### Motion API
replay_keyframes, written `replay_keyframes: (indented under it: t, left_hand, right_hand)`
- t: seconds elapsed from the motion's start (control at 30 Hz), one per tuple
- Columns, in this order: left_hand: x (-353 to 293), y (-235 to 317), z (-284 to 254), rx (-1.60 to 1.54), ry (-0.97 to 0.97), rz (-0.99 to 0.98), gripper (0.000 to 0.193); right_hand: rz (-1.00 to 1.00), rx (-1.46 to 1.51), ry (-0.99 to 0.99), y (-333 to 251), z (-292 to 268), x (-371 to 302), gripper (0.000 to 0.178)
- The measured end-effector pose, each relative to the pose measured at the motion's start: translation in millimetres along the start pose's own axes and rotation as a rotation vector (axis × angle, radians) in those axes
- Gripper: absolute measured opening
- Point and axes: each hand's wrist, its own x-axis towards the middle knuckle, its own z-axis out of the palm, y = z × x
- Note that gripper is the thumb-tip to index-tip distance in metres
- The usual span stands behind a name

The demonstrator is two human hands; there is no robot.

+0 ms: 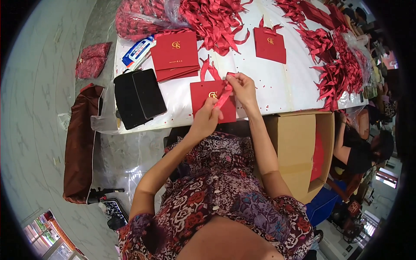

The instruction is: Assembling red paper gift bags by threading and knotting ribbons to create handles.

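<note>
A flat red card (198, 92) with a gold emblem lies near the table's front edge, under my hands. Above it, my left hand (207, 118) pinches the lower end of a red ribbon (225, 96). The fingers of my right hand (243, 89) are closed on the ribbon's upper end, by the card's top right corner. Between the two hands the ribbon runs slanting. Another ribbon loop (210, 71) stands out at the card's top edge. My fingers hide part of the card and its emblem.
Left of the card are stacked red cards (175, 50), a black pouch (139, 99) and a blue-white packet (138, 51). Ribbon heaps (216, 21) lie behind. Ribboned cards (271, 47) rest farther right. A cardboard box (297, 147) stands by my right arm. Another person's arm (342, 141) shows at right.
</note>
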Motion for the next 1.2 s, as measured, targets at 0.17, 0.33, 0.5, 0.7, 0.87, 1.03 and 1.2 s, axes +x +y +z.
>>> replay_keyframes:
  t: [0.17, 0.33, 0.5, 0.7, 0.87, 1.03, 1.2]
  left_hand:
    - [5.9, -25.0, -30.0, 0.202, 0.017, 0.007, 0.014]
    - [19.8, -15.7, -52.0, 0.035, 0.065, -0.051, 0.019]
    - [30.5, -9.2, -53.2, -0.205, -0.023, -0.034, 0.022]
    - [28.9, -8.0, -59.3, -0.301, 0.016, -0.115, 0.027]
    - [31.2, -16.2, -54.6, -0.298, 0.087, -0.105, 0.020]
    - [37.9, -13.0, -57.3, 0.252, 0.282, 0.208, 0.023]
    - [48.0, -6.4, -54.6, 0.886, 0.393, 0.508, 0.030]
  right_hand:
    - [-0.124, -0.385, 0.220, 4.7, -17.4, -5.1, 0.017]
    - [-0.665, -0.590, 0.195, -28.3, 8.5, -36.0, 0.005]
    - [-0.668, -0.618, -0.203, -30.1, 42.0, -50.0, 0.016]
    - [-0.622, -0.685, -0.256, -12.6, 37.0, -39.8, 0.018]
    - [-0.651, -0.847, -0.206, -2.2, 34.7, -38.4, 0.014]
    - [-0.628, -0.889, -0.111, -2.4, 40.7, -33.0, 0.014]
    - [-0.587, -0.886, -0.032, -2.3, 44.2, -25.4, 0.014]
